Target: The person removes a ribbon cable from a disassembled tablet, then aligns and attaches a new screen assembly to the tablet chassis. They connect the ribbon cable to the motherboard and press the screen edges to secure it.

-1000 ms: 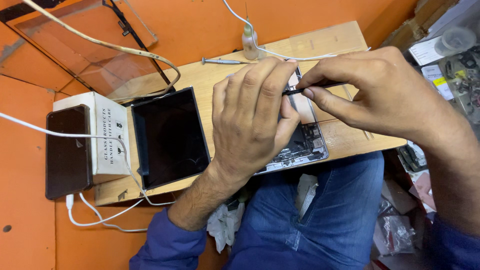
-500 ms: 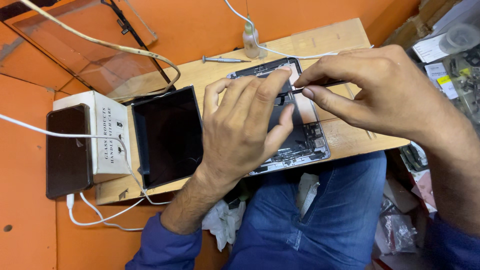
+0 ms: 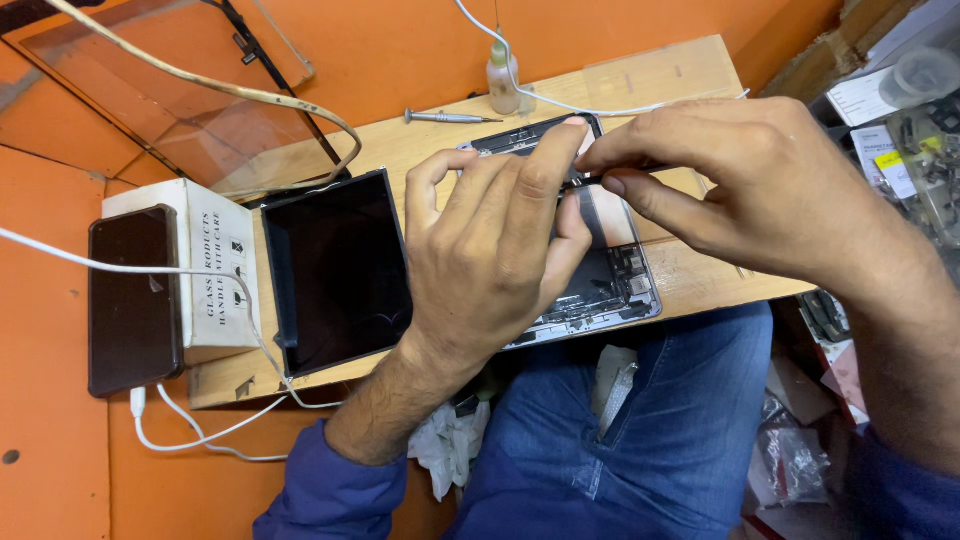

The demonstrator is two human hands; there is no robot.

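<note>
The left hand (image 3: pixel 490 250) has slid down the opened tablet (image 3: pixel 600 270) at the wooden board's (image 3: pixel 660 80) near edge, fingers spread flat; the right hand (image 3: pixel 740 190) pinches a thin dark tool (image 3: pixel 580 182), which may slip and gouge circuitry.

A small electronics repair workshop is shown. A wooden board (image 3: pixel 640 85) is laid across the lap as a bench, with an opened tablet (image 3: pixel 610 270) on it. A precision screwdriver (image 3: pixel 445 117) and small dropper bottle (image 3: pixel 502 80) are seen at 12 o'clock, cluttered spare parts (image 3: pixel 915 120) at 2 o'clock.
</note>
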